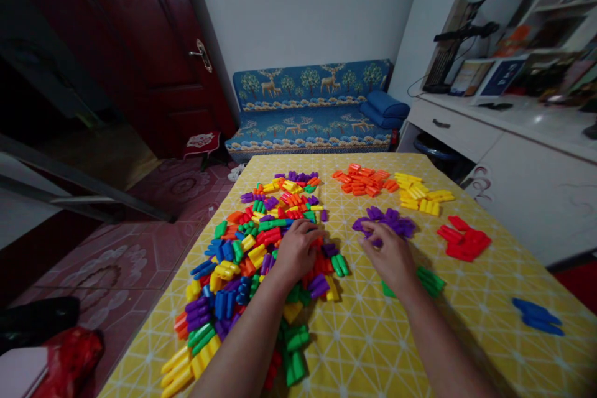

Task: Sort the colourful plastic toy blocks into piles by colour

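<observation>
A yellow patterned tablecloth (354, 348) covers the table, bare toward its near right edge. The left hand (296, 252) lies palm-down, fingers curled into the mixed heap of coloured plastic pegs (252, 255); its grasp is hidden. The right hand (394, 258) reaches, fingers loosely spread, touching the small purple peg pile (387, 221), partly covering green pegs (431, 281).

Right hand (394, 258) hides green pieces (431, 280) (partly).

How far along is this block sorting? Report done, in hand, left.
Done: separate orange pile, yellow pile, purple pile, red pile, green pile and blue pile. In hand: left hand in the mixed heap; right hand by the purple pile. Left: most of that heap.
</observation>
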The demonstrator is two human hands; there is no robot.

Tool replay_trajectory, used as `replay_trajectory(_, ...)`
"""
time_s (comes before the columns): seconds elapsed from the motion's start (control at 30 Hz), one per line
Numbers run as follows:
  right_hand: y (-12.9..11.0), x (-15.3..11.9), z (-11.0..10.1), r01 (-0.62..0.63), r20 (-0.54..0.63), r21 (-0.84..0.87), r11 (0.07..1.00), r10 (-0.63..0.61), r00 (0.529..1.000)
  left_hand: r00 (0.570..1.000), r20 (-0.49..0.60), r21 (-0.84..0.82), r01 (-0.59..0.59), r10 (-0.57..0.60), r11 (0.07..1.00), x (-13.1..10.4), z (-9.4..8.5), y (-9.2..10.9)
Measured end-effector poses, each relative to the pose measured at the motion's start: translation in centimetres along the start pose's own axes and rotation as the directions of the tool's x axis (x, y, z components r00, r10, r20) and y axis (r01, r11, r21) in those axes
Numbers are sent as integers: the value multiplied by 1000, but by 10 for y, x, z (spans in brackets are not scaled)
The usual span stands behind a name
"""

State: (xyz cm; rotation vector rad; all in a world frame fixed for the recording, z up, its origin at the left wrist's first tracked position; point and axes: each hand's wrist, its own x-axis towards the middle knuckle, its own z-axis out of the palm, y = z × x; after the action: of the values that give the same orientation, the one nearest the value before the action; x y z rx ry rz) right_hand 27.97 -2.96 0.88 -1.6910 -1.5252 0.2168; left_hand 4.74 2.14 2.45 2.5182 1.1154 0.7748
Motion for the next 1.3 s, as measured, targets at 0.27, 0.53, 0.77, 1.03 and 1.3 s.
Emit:
replay_trajectory(0.27, -44, -31, 52, 89, 212, 50, 995, -98, 972, 998, -9, 48, 62, -62, 997, 0, -3, -1)
replay_trajectory(0.53, -41, -33, 63, -133, 81, 412, 901, 110, 991, 991, -73, -62, 105, -109, 993, -1, -4, -2)
replay_trajectory(0.77, -38, -32, 63, -130, 75, 467, 875, 108, 991, 975, -169, -110, 130, -147, 985, -2, -2, -2)
replay_trajectory(1.03, -38, -32, 66, -89, 47, 423, 902, 76, 996, 961, -205, -205, 143, -185, 968, -3, -1, -7)
replay_trajectory(1.3, -42, -31, 66, 143, -30, 279, 950, -140, 990, 990, -112, -322, 45, -86, 945, -3, -2, -1)
